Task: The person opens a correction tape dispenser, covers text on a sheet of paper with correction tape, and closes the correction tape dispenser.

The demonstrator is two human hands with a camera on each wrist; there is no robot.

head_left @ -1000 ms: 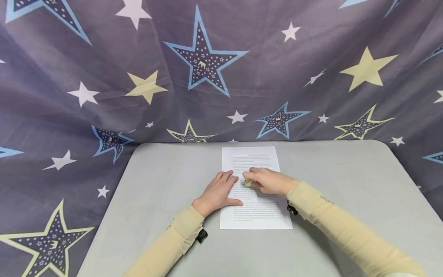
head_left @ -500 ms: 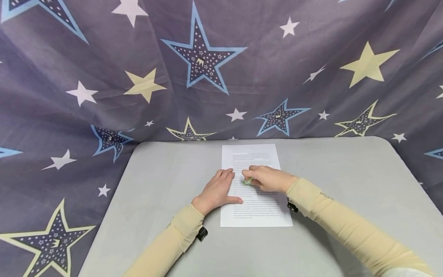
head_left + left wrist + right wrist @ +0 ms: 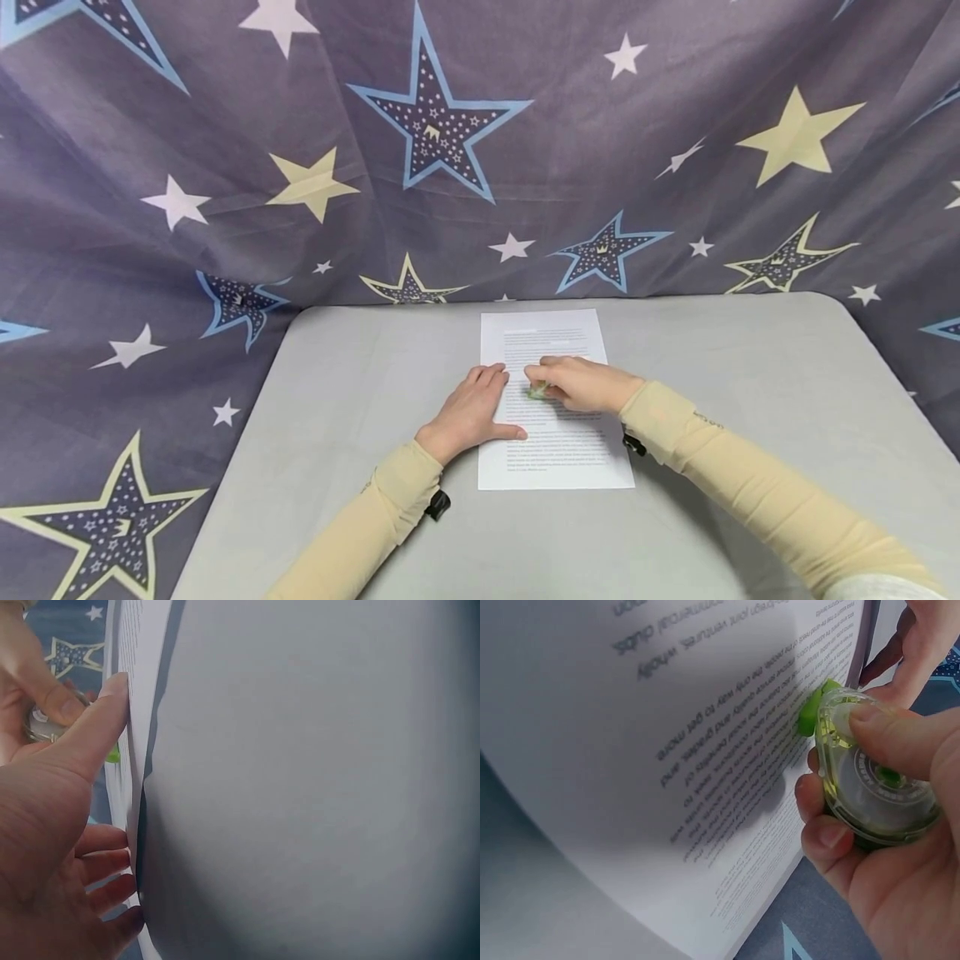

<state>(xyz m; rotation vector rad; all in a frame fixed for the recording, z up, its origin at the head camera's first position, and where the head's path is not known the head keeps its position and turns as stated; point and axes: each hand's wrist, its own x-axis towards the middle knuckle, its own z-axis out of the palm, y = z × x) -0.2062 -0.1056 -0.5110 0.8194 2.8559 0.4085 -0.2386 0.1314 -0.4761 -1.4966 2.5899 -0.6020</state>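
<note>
A printed sheet of white paper (image 3: 491,333) lies on the table, with rows of small text. My left hand (image 3: 465,414) rests flat along its left edge, thumb spread towards the lower text. In my right hand (image 3: 581,385) is a correction tape dispenser (image 3: 881,780), a clear rounded case with a green hub. The thumb lies over one face of the case and the fingers curl behind it. Its green tip (image 3: 810,712) points at the printed lines, right at the paper's surface. In the head view the fingers hide most of the dispenser (image 3: 537,391).
The grey table (image 3: 360,375) extends to both sides of the sheet. A dark curtain (image 3: 300,250) with stars hangs directly behind its far edge. Two short white gaps break the text near the top of the page. Both wrists carry small black devices.
The left index finger has drawn in beside the other fingers. The head view has shifted slightly. The right hand stays at nearly the same place on the page.
</note>
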